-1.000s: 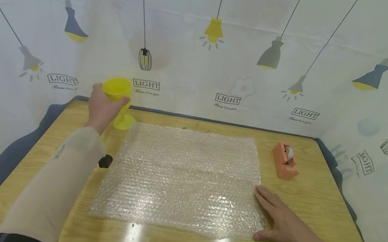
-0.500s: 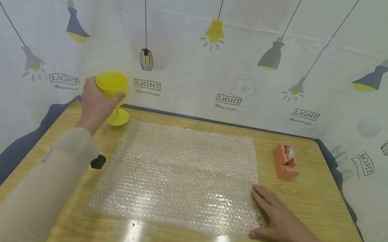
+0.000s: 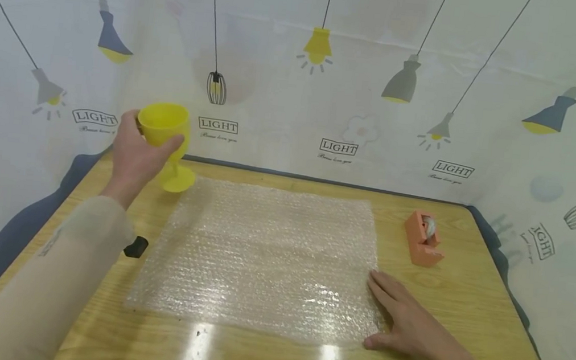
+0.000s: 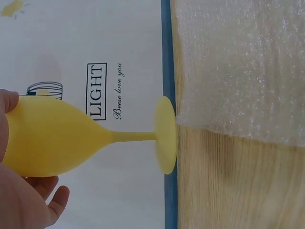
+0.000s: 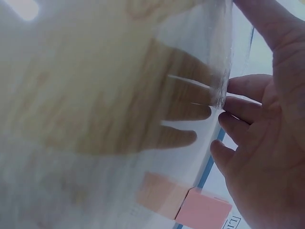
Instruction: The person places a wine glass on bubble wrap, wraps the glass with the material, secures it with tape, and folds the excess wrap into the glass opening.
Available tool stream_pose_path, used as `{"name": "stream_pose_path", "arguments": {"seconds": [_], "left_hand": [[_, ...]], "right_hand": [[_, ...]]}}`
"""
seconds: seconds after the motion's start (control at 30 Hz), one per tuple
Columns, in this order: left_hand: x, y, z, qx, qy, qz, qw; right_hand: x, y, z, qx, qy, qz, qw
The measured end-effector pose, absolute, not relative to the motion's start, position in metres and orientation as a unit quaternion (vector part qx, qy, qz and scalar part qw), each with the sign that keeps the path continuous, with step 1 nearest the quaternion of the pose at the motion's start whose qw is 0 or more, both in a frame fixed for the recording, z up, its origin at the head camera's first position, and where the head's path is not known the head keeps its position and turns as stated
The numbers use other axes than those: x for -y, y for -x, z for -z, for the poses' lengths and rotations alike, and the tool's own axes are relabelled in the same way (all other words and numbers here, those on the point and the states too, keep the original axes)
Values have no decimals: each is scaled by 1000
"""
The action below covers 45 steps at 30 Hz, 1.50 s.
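Note:
A yellow goblet (image 3: 164, 129) stands nearly upright at the back left, its bowl gripped by my left hand (image 3: 137, 155). In the left wrist view, the fingers and thumb of the left hand (image 4: 21, 198) curve round the bowl of the goblet (image 4: 57, 136), while its stem and round foot are free. A sheet of bubble wrap (image 3: 266, 258) lies flat on the table, its far left corner beside the goblet's foot. My right hand (image 3: 406, 322) touches the wrap's right edge with extended fingers. Up close, the fingertips of the right hand (image 5: 259, 138) meet the bubble wrap's edge (image 5: 225, 62).
An orange tape dispenser (image 3: 422, 243) with a roll of tape stands on the right of the wooden table (image 3: 473, 299). Behind the table hangs a white cloth (image 3: 269, 47) printed with lamps. A small black piece (image 3: 136, 247) shows beside the left sleeve.
The left hand has carried the goblet a little left. The right hand and the bubble wrap have also shifted slightly left, while the tape dispenser has stayed put.

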<state>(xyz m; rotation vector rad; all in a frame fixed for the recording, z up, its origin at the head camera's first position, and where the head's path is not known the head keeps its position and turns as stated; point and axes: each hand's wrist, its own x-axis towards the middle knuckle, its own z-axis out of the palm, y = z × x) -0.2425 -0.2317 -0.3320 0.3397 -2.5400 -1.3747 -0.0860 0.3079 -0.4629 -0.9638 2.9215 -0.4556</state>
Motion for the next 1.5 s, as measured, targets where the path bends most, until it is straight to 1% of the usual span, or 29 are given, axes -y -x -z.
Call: {"name": "stream_pose_path", "arguments": {"seconds": [0.13, 0.37, 0.67, 1.23, 1.5], "left_hand": [[231, 236, 331, 870, -105, 468, 118], [227, 226, 331, 878, -85, 456, 120], [221, 214, 331, 883, -58, 452, 115], [202, 199, 334, 888, 3, 442, 128], [193, 190, 340, 886, 23, 447, 123]], "right_hand": [[-302, 88, 461, -941, 307, 142, 19], [-294, 90, 457, -944, 294, 143, 45], [-290, 91, 458, -947, 285, 138, 48], [-279, 96, 456, -944, 293, 143, 45], [-276, 97, 459, -943, 290, 150, 55]]}}
